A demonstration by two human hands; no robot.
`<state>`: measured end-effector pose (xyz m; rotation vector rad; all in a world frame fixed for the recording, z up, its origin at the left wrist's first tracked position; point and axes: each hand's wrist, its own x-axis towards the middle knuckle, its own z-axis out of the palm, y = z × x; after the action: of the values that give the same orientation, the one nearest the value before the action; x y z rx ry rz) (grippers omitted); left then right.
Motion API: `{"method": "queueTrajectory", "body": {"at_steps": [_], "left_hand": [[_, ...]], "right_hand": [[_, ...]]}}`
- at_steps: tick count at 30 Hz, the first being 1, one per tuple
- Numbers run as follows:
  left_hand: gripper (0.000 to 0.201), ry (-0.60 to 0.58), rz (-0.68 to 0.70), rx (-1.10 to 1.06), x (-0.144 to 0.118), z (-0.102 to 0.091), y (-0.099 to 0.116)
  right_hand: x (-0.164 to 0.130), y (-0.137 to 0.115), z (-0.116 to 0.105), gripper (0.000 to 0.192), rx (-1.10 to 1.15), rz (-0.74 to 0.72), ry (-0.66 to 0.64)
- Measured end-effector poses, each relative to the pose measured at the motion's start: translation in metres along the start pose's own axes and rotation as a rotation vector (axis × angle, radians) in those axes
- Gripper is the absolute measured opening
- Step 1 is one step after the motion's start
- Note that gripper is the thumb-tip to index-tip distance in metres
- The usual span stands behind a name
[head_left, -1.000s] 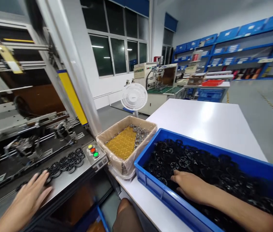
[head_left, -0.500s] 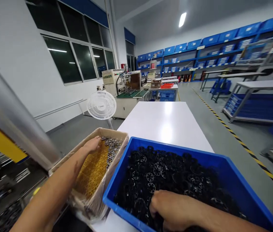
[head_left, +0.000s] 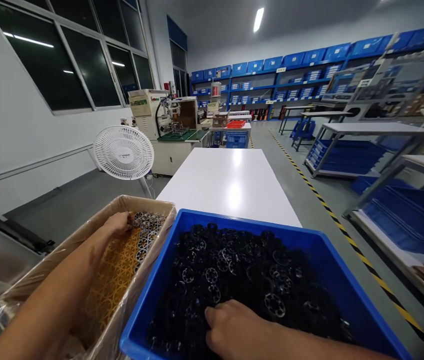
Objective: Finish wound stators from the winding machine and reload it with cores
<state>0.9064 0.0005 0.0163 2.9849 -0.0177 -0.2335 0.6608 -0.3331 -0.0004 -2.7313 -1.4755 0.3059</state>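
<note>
My left hand reaches into a plastic-lined cardboard box, fingers curled down beside a row of grey, spoked wheel-like parts. Yellow lattice-like pieces cover much of the box's inside. Whatever lies in those fingers is hidden. My right hand is down in a blue plastic bin heaped with black, spoked wheel-like parts. Its fingers are bent and pressed in among the parts, so I cannot make out what they grip.
Box and bin stand side by side at the near end of a white table. A white fan is just beyond the box, left of the table. Further back is a machine; a yellow-black floor line runs along the right.
The camera view has turned right, so the scene sits further left. My left hand stays in the cardboard box and my right hand stays low in the blue bin.
</note>
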Motion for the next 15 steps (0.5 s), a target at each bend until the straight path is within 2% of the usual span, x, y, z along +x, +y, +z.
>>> {"method": "queueTrajectory", "body": {"at_steps": [2,4,6,8,9,11,13,15], "left_hand": [[0.029,0.004,-0.020,-0.076,-0.023,-0.016,0.004],[0.024,0.044,-0.015,-0.180,-0.057,-0.039,0.009],[0.021,0.117,0.005,-0.319,-0.106,-0.060,0.012],[0.027,0.199,0.019,-0.504,-0.170,-0.069,0.015],[0.036,0.231,0.018,-0.614,-0.207,-0.067,0.016],[0.055,0.242,0.008,-0.851,-0.281,-0.046,0.021],[0.058,0.255,-0.009,-1.089,-0.348,-0.009,0.030],[0.056,0.282,-0.012,-1.305,-0.398,0.032,0.043]], "right_hand": [[-0.001,-0.002,-0.005,0.011,0.006,0.008,0.011],[-0.001,-0.003,-0.008,0.014,0.030,0.031,0.036],[-0.001,-0.003,-0.008,0.016,0.063,0.057,0.127],[-0.001,-0.003,-0.005,0.016,0.082,0.067,0.236],[-0.001,-0.004,-0.003,0.017,0.082,0.068,0.283],[-0.001,-0.007,0.001,0.022,0.073,0.057,0.357],[-0.001,-0.014,0.000,0.026,0.091,0.003,0.506],[-0.001,-0.029,-0.005,0.021,0.157,-0.118,0.712]]}}
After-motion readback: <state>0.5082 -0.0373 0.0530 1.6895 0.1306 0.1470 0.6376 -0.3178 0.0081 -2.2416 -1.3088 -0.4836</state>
